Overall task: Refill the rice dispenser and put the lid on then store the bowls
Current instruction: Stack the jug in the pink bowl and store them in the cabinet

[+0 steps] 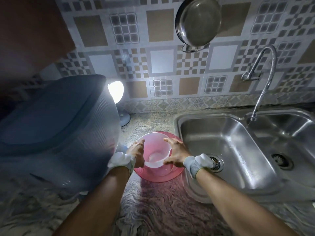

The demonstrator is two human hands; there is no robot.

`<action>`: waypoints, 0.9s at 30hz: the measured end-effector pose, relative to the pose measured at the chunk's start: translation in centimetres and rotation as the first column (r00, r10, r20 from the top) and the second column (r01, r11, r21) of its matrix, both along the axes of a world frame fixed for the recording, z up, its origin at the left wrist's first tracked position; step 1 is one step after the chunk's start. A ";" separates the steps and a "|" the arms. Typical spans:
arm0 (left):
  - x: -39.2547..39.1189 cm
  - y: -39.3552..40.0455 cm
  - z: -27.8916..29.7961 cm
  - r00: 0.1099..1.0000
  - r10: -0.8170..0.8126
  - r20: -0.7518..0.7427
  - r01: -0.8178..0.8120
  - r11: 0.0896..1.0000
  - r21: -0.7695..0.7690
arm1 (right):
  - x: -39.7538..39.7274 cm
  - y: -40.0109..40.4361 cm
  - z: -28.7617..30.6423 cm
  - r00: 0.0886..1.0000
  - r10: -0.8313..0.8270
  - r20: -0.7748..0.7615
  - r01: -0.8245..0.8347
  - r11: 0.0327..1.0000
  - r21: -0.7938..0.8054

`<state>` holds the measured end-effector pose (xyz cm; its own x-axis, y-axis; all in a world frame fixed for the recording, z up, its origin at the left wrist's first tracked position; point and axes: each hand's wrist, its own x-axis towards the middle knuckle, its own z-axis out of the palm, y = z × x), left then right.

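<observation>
Left hand (136,153), right hand (176,155): fingers (167,140) clasp clear bowl (157,153) nested in pink bowl (159,174); lift both together, grip level.

Clear bowl (157,155): translucent plastic, looking smooth and slightly frosted.
Pink bowl (158,176): see-through tinted plastic, showing a glossy rim.
Rice dispenser (56,126): grey-blue plastic, its side looking finely ribbed and its lid (51,113) appearing matt.
Sink (226,147): brushed steel, giving soft reflections.
Faucet (263,79): corrugated metal hose, shining.
Hanging pan (198,21): polished metal, mirroring light.
Bench (153,210): stone with swirling veins, gleaming faintly.
Wall (162,62): patterned tiles, looking slightly glossy.
Wristbands (196,163): knitted cloth, looking matt.
</observation>
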<state>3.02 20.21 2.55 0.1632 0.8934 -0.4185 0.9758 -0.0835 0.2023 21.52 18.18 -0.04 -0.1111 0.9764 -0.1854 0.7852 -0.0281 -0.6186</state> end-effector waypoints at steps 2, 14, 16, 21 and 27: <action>0.0 0.0 0.1 1.000 0.006 -0.016 -0.006 1.000 -0.015 | 0.1 0.1 0.0 1.000 0.010 0.008 -0.010 1.000 0.002; -0.4 -4.0 0.2 0.979 0.120 0.165 -0.145 0.977 0.154 | -0.4 -3.7 1.5 0.988 -0.144 -0.057 0.153 0.962 0.226; -1.0 -5.5 0.2 0.976 0.103 0.191 -0.147 0.962 0.231 | -1.0 -5.3 1.1 0.978 -0.204 -0.045 0.209 0.940 0.269; -1.9 -8.9 -0.3 0.985 -0.002 0.172 -0.053 0.947 0.317 | -2.7 -9.2 -0.2 0.971 -0.211 0.109 0.175 0.945 0.276; -2.2 -10.8 -2.1 0.995 -0.098 0.029 0.084 0.945 0.317 | -4.4 -12.0 -2.5 0.948 -0.188 0.257 0.123 0.961 0.248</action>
